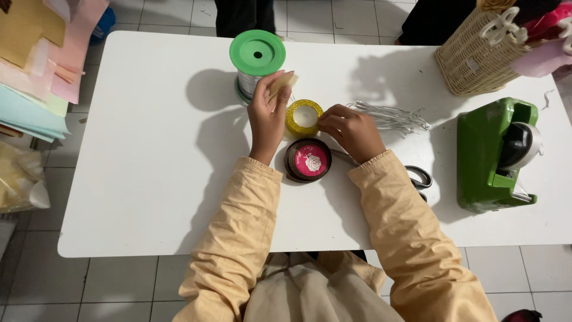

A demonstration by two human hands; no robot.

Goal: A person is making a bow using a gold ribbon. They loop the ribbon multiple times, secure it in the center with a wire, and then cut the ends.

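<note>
Gold ribbon roll lies flat on the white counter, directly between the two hands and touching the fingertips of the right one. Both arms, in pale yellow sleeves, reach forward from the lower edge of the view and converge toward the roll. The left hand is raised a little with the wrist straight, its thumb and fingers pinching a small pale strip that rises just above the roll. The right hand rests palm down with its fingers curled together against the right rim of the roll; whether it pinches the ribbon's end there is hard to make out.

A green tape dispenser stands well to the right of the right hand, and a wicker basket sits beyond it, cut off by the top edge. Just past the left hand stands a spool with a green top, partly hidden by the fingers. A dark roll with a pink centre lies between the wrists, nearer the body than the gold roll. Thin silver wires spread just beyond the right hand. Scissors lie mostly hidden under the right sleeve.
</note>
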